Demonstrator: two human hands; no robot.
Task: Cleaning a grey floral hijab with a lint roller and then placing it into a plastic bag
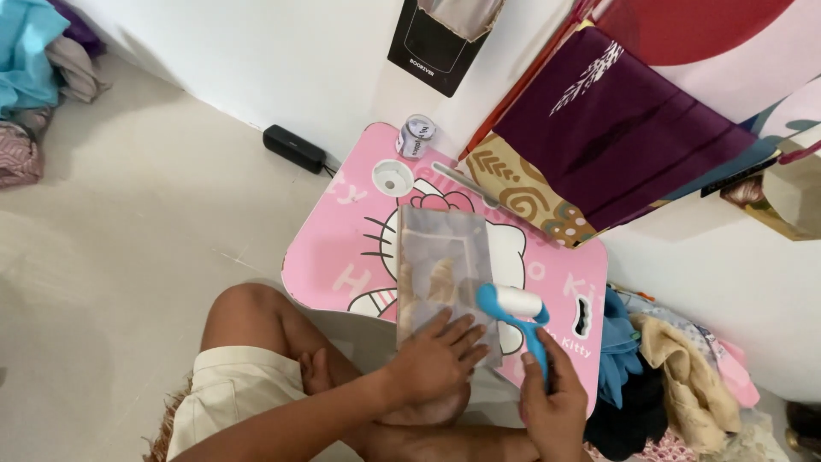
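A grey-beige patterned cloth (pixel 440 257) lies flat on a small pink cartoon-print table (pixel 342 231). My left hand (pixel 436 359) presses flat on the near end of the cloth, fingers spread. My right hand (pixel 556 402) grips the blue handle of a lint roller (pixel 513 310), whose white roll rests at the cloth's right edge. I sit cross-legged on the floor with my knee just left of the table.
A small round tin (pixel 416 135) and a cup hole (pixel 392 177) sit at the table's far end. A black box (pixel 293 147) lies by the wall. Folded fabrics (pixel 616 128) lean at the back right. Clothes are piled at right (pixel 676 368) and far left (pixel 34 77).
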